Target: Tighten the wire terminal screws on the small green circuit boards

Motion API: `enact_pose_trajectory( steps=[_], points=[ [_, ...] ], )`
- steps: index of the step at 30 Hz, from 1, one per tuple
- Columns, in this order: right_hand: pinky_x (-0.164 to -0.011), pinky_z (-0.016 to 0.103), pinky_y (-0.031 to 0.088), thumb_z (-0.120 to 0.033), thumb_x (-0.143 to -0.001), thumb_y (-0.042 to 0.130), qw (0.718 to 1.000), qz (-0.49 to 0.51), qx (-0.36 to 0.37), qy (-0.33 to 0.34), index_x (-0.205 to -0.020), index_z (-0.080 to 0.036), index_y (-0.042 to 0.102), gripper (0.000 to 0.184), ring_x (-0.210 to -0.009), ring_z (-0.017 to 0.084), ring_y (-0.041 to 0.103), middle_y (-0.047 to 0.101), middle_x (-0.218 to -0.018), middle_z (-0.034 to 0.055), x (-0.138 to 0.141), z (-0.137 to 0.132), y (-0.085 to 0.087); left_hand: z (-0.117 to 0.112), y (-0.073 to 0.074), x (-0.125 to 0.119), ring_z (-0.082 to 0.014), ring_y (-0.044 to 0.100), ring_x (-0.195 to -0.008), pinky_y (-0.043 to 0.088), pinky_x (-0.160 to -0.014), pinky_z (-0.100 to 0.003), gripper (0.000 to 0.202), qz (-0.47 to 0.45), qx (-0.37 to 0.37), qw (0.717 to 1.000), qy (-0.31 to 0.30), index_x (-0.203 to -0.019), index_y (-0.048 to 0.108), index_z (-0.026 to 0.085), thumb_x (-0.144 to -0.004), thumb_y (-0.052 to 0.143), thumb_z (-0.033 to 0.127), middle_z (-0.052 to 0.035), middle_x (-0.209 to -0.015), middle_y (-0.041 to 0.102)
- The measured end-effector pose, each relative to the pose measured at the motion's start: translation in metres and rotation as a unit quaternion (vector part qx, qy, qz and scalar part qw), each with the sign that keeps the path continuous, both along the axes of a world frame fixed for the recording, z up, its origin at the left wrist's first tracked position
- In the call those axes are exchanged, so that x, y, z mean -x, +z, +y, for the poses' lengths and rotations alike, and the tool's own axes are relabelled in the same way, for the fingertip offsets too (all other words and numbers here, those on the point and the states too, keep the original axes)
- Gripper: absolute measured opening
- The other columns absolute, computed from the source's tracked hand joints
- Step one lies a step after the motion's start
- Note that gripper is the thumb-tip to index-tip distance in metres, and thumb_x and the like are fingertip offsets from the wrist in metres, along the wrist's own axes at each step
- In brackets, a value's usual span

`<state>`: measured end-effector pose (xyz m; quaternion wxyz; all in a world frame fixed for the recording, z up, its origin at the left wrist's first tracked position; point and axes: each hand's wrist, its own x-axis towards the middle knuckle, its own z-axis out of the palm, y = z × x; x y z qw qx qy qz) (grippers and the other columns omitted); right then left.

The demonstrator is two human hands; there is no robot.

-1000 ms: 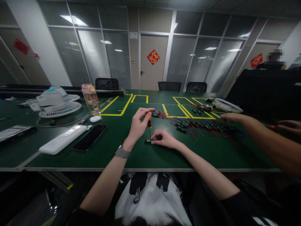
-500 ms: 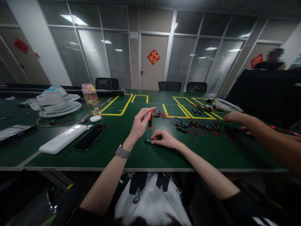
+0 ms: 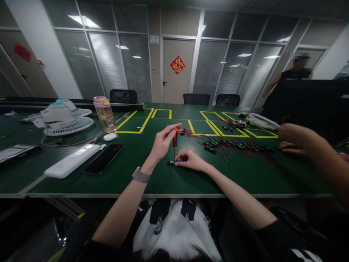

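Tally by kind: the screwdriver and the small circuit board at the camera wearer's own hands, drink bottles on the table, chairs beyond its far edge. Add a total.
Screwdriver, in the left hand: 1
Circuit board, at the right hand: 1
Drink bottle: 1
Chairs: 3
Total: 6
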<state>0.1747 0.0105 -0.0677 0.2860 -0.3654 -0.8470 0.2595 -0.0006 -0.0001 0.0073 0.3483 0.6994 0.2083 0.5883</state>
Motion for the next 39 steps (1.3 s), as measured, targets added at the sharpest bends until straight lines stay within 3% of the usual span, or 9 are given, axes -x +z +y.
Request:
enact_pose_trajectory(
  steps=[5,8,13,17,20,25,31,36,39],
  points=[
    [-0.059,0.023,0.042,-0.031,-0.077,0.073,1.000,0.008,0.005,-0.001,-0.088,-0.013,0.073,0.021,-0.064,0.011,0.051,0.063,-0.076,0.0025,0.0000,-0.0006,-0.0003,0.0019,-0.0010,0.0003,-0.0168,0.068,-0.085,0.054,-0.082,-0.031,0.028,-0.019,0.008,0.999,0.035,-0.107,0.070,0.017,-0.083,0.066,0.031,-0.0080,-0.100,0.072],
    [-0.059,0.023,0.042,-0.030,-0.077,0.073,1.000,0.011,0.008,-0.003,-0.088,-0.014,0.073,0.020,-0.064,0.011,0.051,0.062,-0.075,0.0019,0.0002,-0.0010,0.0000,0.0021,-0.0014,0.0004,-0.0160,0.067,-0.086,0.053,-0.078,-0.028,0.025,-0.006,-0.006,0.998,0.068,-0.105,0.071,0.019,-0.083,0.065,0.030,-0.0070,-0.099,0.071],
    [-0.060,0.023,0.042,-0.032,-0.077,0.073,1.000,0.011,0.005,-0.001,-0.087,-0.014,0.073,0.021,-0.064,0.012,0.052,0.062,-0.075,0.0016,0.0002,-0.0009,0.0005,0.0014,-0.0017,-0.0002,-0.0192,0.066,-0.102,0.051,-0.090,-0.032,0.031,-0.009,0.005,1.000,-0.015,-0.117,0.066,0.020,-0.090,0.054,0.030,-0.0086,-0.109,0.070],
    [-0.060,0.023,0.042,-0.032,-0.076,0.074,1.000,0.017,0.008,-0.003,-0.087,-0.014,0.073,0.021,-0.065,0.012,0.052,0.063,-0.075,0.0018,0.0001,-0.0006,-0.0002,0.0020,-0.0036,-0.0001,-0.0167,0.065,-0.090,0.052,-0.079,-0.027,0.025,0.004,-0.023,0.997,0.078,-0.105,0.070,0.019,-0.083,0.065,0.029,-0.0072,-0.099,0.069],
    [-0.060,0.023,0.042,-0.031,-0.076,0.073,1.000,0.016,0.007,-0.003,-0.087,-0.014,0.073,0.020,-0.065,0.011,0.052,0.062,-0.075,0.0017,0.0000,0.0002,-0.0012,0.0018,-0.0044,-0.0006,-0.0167,0.063,-0.095,0.052,-0.079,-0.026,0.023,0.017,-0.050,0.992,0.118,-0.104,0.071,0.020,-0.083,0.065,0.028,-0.0067,-0.103,0.065],
    [-0.060,0.023,0.042,-0.034,-0.077,0.073,1.000,0.011,0.003,-0.004,-0.086,-0.014,0.073,0.022,-0.064,0.012,0.052,0.062,-0.074,0.0015,0.0000,0.0011,-0.0019,-0.0003,-0.0017,-0.0022,-0.0178,0.064,-0.104,0.049,-0.092,-0.031,0.029,0.012,-0.026,0.999,0.025,-0.116,0.066,0.020,-0.091,0.053,0.028,-0.0079,-0.113,0.068],
    [-0.059,0.023,0.042,-0.036,-0.076,0.073,1.000,0.013,0.009,-0.008,-0.086,-0.014,0.073,0.024,-0.064,0.012,0.053,0.062,-0.074,0.0018,0.0001,0.0007,-0.0015,-0.0003,-0.0013,-0.0008,-0.0154,0.065,-0.087,0.050,-0.074,-0.025,0.022,0.006,-0.034,0.994,0.103,-0.101,0.071,0.019,-0.082,0.066,0.027,-0.0059,-0.097,0.068],
    [-0.059,0.023,0.042,-0.032,-0.077,0.073,1.000,0.011,0.003,-0.001,-0.087,-0.014,0.073,0.021,-0.064,0.012,0.052,0.062,-0.075,0.0017,0.0000,0.0002,-0.0006,-0.0014,0.0002,-0.0006,-0.0171,0.065,-0.098,0.050,-0.085,-0.029,0.029,0.012,-0.005,1.000,0.007,-0.116,0.066,0.021,-0.091,0.053,0.029,-0.0080,-0.113,0.067],
    [-0.059,0.023,0.042,-0.032,-0.077,0.073,1.000,0.010,0.004,-0.003,-0.087,-0.014,0.073,0.021,-0.064,0.011,0.052,0.062,-0.074,0.0014,0.0001,-0.0008,0.0006,-0.0011,-0.0001,-0.0006,-0.0165,0.067,-0.089,0.051,-0.081,-0.029,0.030,0.003,0.012,1.000,0.004,-0.115,0.067,0.019,-0.088,0.059,0.030,-0.0068,-0.100,0.071]
  ],
)
